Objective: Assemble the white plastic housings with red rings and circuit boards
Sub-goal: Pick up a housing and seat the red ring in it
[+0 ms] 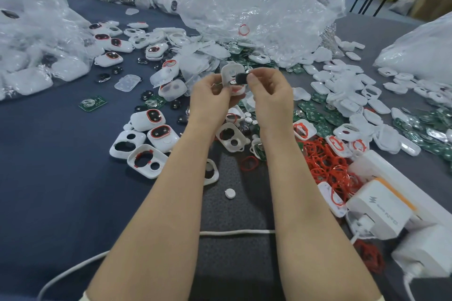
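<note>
The left hand [212, 95] grips white housing [229, 71] upright (long axis vertical); right hand [271, 95] fingers [253, 79] pinch black insert [241, 78].

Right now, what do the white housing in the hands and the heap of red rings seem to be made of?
White housing: probably moulded plastic, smooth, faintly glossy, with clean cut-outs. Red rings: perhaps rubber or silicone, matte; thin loops lying bent and tangled.

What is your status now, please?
Left hand grips white housing. Right hand pinches black part at it. Spare housings lie on table, none blocking.
</note>
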`<state>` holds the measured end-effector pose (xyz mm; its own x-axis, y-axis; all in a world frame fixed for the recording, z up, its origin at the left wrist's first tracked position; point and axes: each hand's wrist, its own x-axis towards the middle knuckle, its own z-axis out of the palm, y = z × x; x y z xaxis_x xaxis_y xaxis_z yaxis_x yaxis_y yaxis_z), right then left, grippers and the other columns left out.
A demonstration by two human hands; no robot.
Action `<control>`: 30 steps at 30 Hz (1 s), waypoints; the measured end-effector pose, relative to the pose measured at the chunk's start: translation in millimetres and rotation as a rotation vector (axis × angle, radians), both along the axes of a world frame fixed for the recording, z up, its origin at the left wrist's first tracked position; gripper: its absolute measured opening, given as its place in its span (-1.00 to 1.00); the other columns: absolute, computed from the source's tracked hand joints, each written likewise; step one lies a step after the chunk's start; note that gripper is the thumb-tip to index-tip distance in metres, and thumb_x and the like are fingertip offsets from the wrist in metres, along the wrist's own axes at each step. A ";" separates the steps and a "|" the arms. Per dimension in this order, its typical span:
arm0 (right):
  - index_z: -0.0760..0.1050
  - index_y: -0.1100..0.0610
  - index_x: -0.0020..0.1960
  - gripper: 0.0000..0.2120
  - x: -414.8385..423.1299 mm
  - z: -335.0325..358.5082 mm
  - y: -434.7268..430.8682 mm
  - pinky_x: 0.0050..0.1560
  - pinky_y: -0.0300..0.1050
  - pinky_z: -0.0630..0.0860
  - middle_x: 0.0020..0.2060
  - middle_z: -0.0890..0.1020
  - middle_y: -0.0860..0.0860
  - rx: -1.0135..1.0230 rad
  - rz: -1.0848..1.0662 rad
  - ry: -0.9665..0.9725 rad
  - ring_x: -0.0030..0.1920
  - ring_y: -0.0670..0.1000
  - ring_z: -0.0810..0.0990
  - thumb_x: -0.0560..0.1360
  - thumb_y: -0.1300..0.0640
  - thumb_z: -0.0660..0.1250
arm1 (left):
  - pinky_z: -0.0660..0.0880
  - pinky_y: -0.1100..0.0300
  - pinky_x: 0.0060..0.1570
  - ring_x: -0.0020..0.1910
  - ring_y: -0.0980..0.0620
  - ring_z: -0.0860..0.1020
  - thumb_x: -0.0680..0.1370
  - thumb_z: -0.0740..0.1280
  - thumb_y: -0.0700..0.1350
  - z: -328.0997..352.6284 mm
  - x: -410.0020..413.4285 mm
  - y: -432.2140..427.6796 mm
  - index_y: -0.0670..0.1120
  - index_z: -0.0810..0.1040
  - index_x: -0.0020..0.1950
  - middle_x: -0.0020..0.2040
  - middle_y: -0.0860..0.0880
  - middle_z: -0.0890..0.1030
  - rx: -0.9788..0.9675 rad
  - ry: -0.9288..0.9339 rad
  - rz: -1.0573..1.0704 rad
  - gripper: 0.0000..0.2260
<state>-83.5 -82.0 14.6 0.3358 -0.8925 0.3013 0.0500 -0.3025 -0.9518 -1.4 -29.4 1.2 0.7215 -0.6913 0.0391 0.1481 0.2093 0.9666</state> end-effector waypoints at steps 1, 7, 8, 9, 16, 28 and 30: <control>0.52 0.10 -0.10 -0.92 1.1 -0.7 1.5 -0.12 -0.33 0.47 -0.20 0.59 -0.04 -0.026 0.004 0.042 -0.22 -0.20 0.53 0.52 0.26 0.33 | 0.58 0.31 -0.16 -0.22 0.08 0.69 0.57 0.27 -0.36 0.0 -0.2 0.3 -0.20 0.56 0.06 -0.17 -0.08 0.68 -0.003 -0.014 -0.003 -0.86; 0.51 0.15 -0.06 -0.97 -0.4 -3.2 -0.7 0.01 -0.14 0.54 -0.15 0.60 -0.02 -0.058 -0.039 0.132 -0.12 -0.06 0.57 0.54 0.25 0.31 | 0.58 0.30 -0.07 -0.17 0.15 0.66 0.58 0.23 -0.29 3.6 -2.4 2.5 -0.11 0.63 -0.04 -0.18 -0.02 0.68 -0.033 -0.056 -0.053 -0.80; 0.51 0.15 -0.07 -0.96 -1.3 -3.1 -1.3 0.04 -0.10 0.54 -0.16 0.60 -0.02 -0.076 -0.038 0.143 -0.12 -0.05 0.57 0.53 0.25 0.31 | 0.57 0.29 -0.07 -0.15 0.14 0.66 0.58 0.23 -0.29 3.6 -2.8 2.4 -0.11 0.63 -0.05 -0.18 -0.02 0.68 -0.023 -0.071 -0.063 -0.80; 0.52 0.15 -0.06 -0.96 -2.2 -3.1 -1.6 0.05 -0.08 0.53 -0.16 0.61 -0.01 -0.101 -0.032 0.156 -0.11 -0.04 0.57 0.53 0.26 0.31 | 0.57 0.28 -0.06 -0.14 0.12 0.66 0.57 0.23 -0.31 3.6 -3.4 2.8 -0.09 0.63 -0.06 -0.19 -0.02 0.68 -0.019 -0.079 -0.076 -0.79; 0.53 0.19 -0.04 -0.95 -1.3 -3.9 -1.3 0.05 -0.02 0.52 -0.13 0.63 0.03 -0.193 -0.014 0.207 -0.08 0.02 0.59 0.51 0.28 0.32 | 0.59 0.19 0.05 -0.06 0.04 0.67 0.57 0.23 -0.33 1.4 -4.6 4.5 -0.01 0.60 -0.05 -0.09 -0.08 0.68 -0.006 -0.171 -0.103 -0.75; 0.56 0.22 0.06 -0.88 1.7 -5.4 -4.6 0.05 -0.10 0.57 -0.07 0.65 0.09 -0.049 0.030 0.154 -0.03 0.05 0.63 0.53 0.27 0.32 | 0.59 0.20 0.03 -0.07 0.04 0.67 0.59 0.24 -0.32 -0.2 -2.8 3.1 -0.16 0.57 0.12 -0.02 -0.13 0.66 0.033 -0.191 -0.067 -0.82; 0.57 0.23 0.05 -0.88 0.9 -5.8 -6.9 0.01 -0.16 0.57 -0.08 0.66 0.09 -0.021 0.065 0.160 -0.04 0.04 0.64 0.54 0.26 0.32 | 0.59 0.21 0.03 -0.06 0.03 0.67 0.59 0.25 -0.33 -0.1 -2.7 2.6 -0.20 0.53 0.17 0.01 -0.15 0.66 0.035 -0.159 -0.049 -0.81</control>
<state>-82.6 -88.9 8.8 0.4380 -0.8612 0.2579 -0.0814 -0.3237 -0.9427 -4.1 -26.7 1.0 0.6736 -0.7284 0.1255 0.0015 0.1711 0.9853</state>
